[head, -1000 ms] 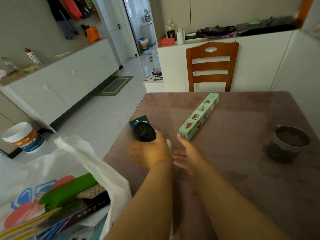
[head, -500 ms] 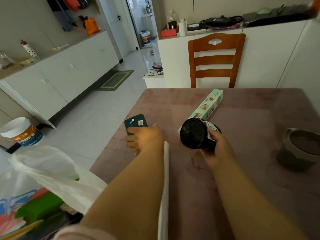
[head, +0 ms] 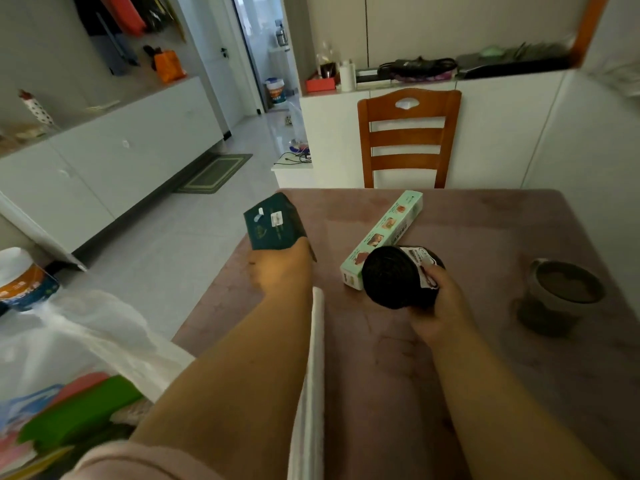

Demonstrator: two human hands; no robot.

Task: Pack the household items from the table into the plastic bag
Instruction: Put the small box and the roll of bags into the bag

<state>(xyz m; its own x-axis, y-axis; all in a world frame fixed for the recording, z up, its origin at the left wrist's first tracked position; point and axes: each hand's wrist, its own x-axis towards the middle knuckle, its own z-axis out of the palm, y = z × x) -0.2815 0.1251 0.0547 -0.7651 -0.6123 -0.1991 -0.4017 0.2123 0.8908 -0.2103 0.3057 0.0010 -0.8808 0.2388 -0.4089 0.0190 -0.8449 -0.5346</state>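
Note:
My left hand [head: 281,271] grips a dark green box [head: 272,226] and holds it tilted above the table's left edge. My right hand [head: 438,303] grips a black roll [head: 393,277] with a white label, just above the table. A long mint-green box [head: 388,233] lies diagonally on the brown table [head: 467,358], right behind the roll. The white plastic bag [head: 90,334] hangs open at the lower left beside the table, with a green pack [head: 83,410] and other coloured items inside. A white strip [head: 311,375] lies along my left forearm.
A dark mug [head: 561,294] stands on the table's right side. A wooden chair [head: 408,140] is at the far edge. White cabinets line the left wall, and a paint bucket [head: 24,282] sits on the floor at the left.
The black roll passed from my left hand to my right hand. My left hand then picked up the dark green box and lifted it off the table.

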